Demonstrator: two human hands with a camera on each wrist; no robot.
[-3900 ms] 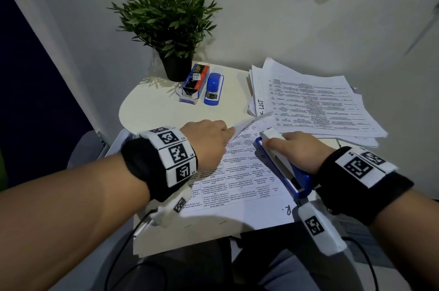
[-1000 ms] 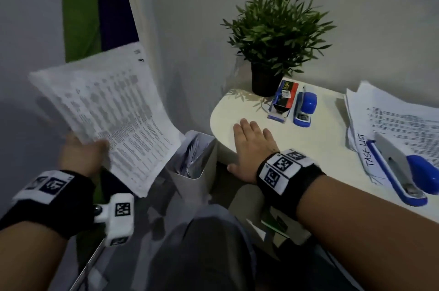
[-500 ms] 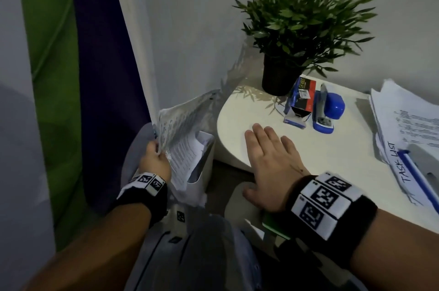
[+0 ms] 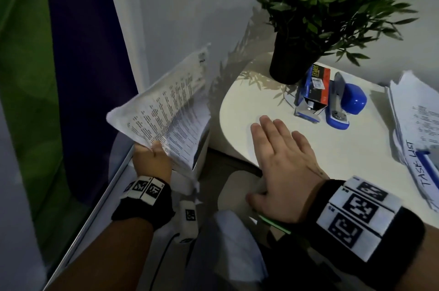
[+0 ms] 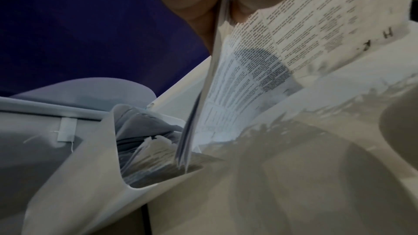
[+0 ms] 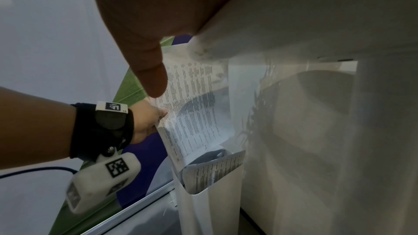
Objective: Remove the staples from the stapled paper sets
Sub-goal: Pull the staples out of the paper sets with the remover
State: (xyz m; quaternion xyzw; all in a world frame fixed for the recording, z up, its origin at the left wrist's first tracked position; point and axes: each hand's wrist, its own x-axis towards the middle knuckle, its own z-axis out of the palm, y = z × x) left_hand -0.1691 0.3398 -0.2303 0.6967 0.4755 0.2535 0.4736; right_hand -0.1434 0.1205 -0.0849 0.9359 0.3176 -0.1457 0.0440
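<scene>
The step in hand looks like putting a finished set of papers (image 4: 166, 110) into the white bin (image 6: 203, 203) that stands on the left, below the rounded edge of the table (image 4: 237, 105). To do it well, the sheets should go in bottom edge first, kept together so none fans out and catches the rim, and be let go only once the lower edge sits among the papers already inside. The left hand (image 4: 152, 160) pinches the set near its near edge, thumb on top and fingers under it; the left wrist view shows the lower corner of the sheets right at the bin's mouth, though whether it touches the pile inside I cannot tell. The right hand (image 4: 282, 164) lies flat on the table's near left edge, fingers straight and a little spread, holding nothing. The remaining stack of papers (image 4: 415, 119) lies at the far right of the table, with a blue stapler (image 4: 344, 105) and a box of staples (image 4: 317, 88) beside the potted plant (image 4: 320, 5).
</scene>
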